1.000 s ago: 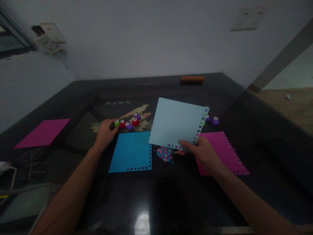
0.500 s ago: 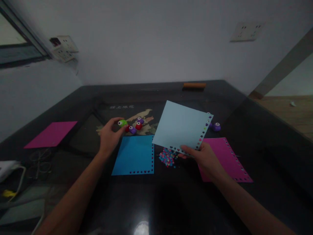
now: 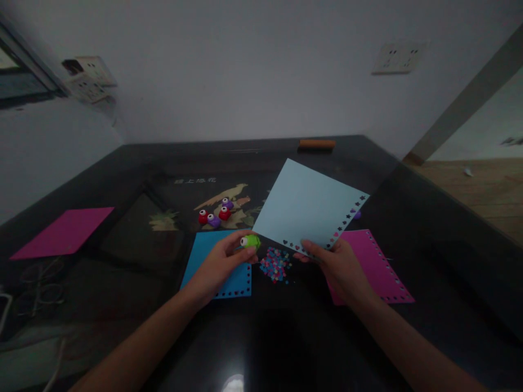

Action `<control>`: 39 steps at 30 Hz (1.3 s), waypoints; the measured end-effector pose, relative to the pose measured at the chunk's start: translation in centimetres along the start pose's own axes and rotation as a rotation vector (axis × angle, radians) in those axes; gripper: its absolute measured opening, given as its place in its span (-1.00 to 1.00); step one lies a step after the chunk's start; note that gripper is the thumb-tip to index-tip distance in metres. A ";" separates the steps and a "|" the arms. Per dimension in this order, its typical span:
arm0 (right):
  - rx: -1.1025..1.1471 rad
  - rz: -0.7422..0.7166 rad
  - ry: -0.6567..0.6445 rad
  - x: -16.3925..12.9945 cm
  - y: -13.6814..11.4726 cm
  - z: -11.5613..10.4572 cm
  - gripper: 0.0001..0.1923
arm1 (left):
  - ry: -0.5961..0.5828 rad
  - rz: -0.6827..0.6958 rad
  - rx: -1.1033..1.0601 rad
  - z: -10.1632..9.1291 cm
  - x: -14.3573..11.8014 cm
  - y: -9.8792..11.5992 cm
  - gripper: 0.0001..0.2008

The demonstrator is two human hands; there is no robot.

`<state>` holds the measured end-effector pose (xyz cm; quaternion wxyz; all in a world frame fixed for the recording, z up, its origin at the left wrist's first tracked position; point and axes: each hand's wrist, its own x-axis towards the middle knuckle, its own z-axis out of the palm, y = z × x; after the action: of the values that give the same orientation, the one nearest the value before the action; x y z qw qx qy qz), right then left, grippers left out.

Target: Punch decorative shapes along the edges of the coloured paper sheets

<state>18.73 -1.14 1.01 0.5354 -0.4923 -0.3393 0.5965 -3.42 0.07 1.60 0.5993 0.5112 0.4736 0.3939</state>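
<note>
My left hand is closed on a small green craft punch with a round white knob, held over the right edge of a blue sheet. Between finger and thumb, my right hand pinches a pale blue sheet of paper by its lower edge. Small shapes are punched along the right and lower edges of this raised, tilted sheet. Below it lies a pile of colored paper bits. A pink sheet with punched edges lies partly behind my right hand.
Several red and purple punches stand behind the blue sheet. Another purple punch is mostly hidden by the pale sheet. A plain pink sheet lies far left. An orange-brown bar rests at the table's back edge by the wall.
My left hand has carried the green punch from beside the other punches toward me and right, near the pale sheet's left corner. The pale sheet has turned slightly, still in my right hand.
</note>
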 end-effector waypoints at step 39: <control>-0.422 -0.193 0.111 -2.1 0.2 1.1 -0.82 | -0.007 -0.143 -0.145 2.2 -1.4 0.2 -0.66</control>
<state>17.47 -3.05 1.62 0.4930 -0.5907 -0.4718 0.4305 -1.62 -1.79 2.06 0.6628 0.4328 0.4773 0.3815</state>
